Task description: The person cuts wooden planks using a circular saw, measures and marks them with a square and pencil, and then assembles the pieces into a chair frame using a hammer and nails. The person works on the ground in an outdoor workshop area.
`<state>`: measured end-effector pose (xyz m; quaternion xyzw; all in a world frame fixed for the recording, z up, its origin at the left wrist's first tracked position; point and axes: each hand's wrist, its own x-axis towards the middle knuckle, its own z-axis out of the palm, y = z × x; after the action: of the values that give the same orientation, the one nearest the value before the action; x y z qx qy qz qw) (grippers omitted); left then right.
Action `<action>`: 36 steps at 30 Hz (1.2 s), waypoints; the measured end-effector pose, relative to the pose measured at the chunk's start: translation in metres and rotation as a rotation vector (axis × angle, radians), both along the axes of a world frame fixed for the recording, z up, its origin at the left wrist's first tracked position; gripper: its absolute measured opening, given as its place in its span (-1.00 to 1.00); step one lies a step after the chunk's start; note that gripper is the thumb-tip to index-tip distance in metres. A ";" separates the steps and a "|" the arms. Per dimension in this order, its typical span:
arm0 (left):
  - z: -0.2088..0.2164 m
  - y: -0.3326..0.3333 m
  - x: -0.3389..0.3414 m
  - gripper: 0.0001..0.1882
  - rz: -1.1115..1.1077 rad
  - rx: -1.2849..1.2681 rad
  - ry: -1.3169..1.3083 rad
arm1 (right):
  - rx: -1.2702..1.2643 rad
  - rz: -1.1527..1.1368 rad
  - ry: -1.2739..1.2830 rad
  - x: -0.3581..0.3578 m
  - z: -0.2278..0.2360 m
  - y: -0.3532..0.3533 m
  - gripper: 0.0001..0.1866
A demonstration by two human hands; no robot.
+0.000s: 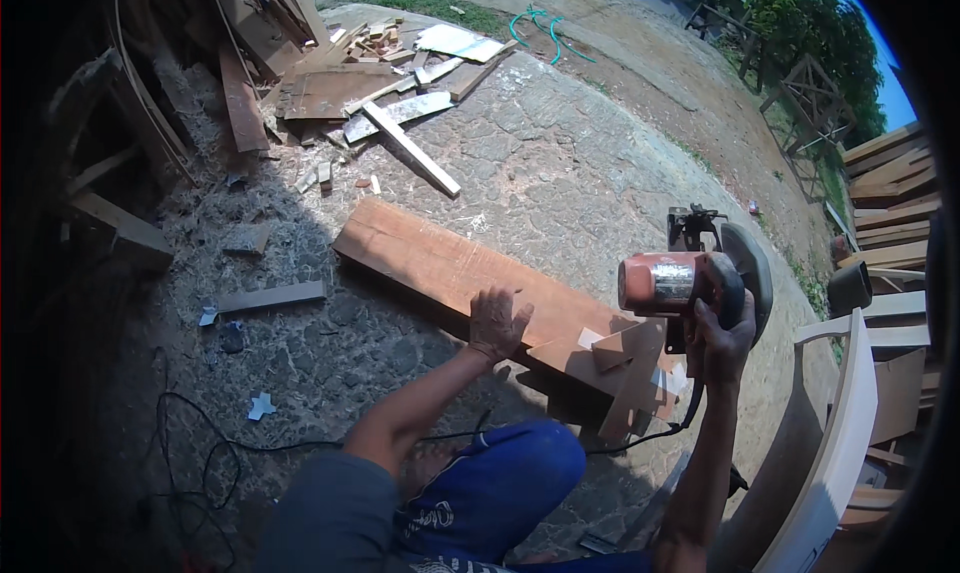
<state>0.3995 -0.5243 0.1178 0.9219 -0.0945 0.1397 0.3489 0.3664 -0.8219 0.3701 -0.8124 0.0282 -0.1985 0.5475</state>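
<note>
A thick reddish-brown wooden beam [440, 258] lies slantwise across the ground in front of me. My left hand [497, 323] rests on its near edge, fingers apart, with nothing held in it. My right hand [725, 345] is wrapped round the rear handle of a red and black circular saw [658, 283]. The saw is raised off the beam, above and beside its right end. Thin brown wooden pieces [628, 378] lie on that right end, with small white scraps among them. The saw's blade edge cannot be made out.
A black cord [270, 443] runs over the rough stone floor [560, 183] past my knee. Offcuts [375, 43] and a pale wood strip [410, 148] lie at the far left, near leaning boards [240, 93]. More planks [890, 223] are stacked at right, beside a curved pale board [830, 453].
</note>
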 end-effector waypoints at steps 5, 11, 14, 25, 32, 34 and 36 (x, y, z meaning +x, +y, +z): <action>-0.045 0.161 -0.025 -0.61 0.515 -0.045 -0.023 | -0.218 0.190 0.186 0.089 0.007 0.080 -0.27; -0.088 0.200 -0.047 -0.55 0.517 0.122 0.229 | -1.117 0.336 0.493 0.181 -0.029 0.175 -0.23; -0.077 0.200 -0.054 -0.53 0.472 0.189 0.269 | -1.383 0.512 0.519 0.206 -0.051 0.198 -0.42; -0.065 0.207 -0.046 -0.51 0.451 0.097 0.241 | -1.775 0.549 0.632 0.280 -0.141 0.252 -0.70; -0.066 0.210 -0.046 -0.50 0.445 0.092 0.239 | -1.756 0.598 0.642 0.281 -0.173 0.292 -0.65; -0.068 0.211 -0.049 -0.50 0.445 0.119 0.237 | -1.761 0.601 0.639 0.283 -0.185 0.303 -0.66; -0.067 0.210 -0.049 -0.49 0.438 0.083 0.270 | -1.756 0.605 0.631 0.286 -0.192 0.308 -0.67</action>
<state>0.3507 -0.3144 0.0511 0.9441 0.1492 0.0838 0.2819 0.6522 -0.5136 0.1783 -0.9195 -0.1939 0.2262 -0.2566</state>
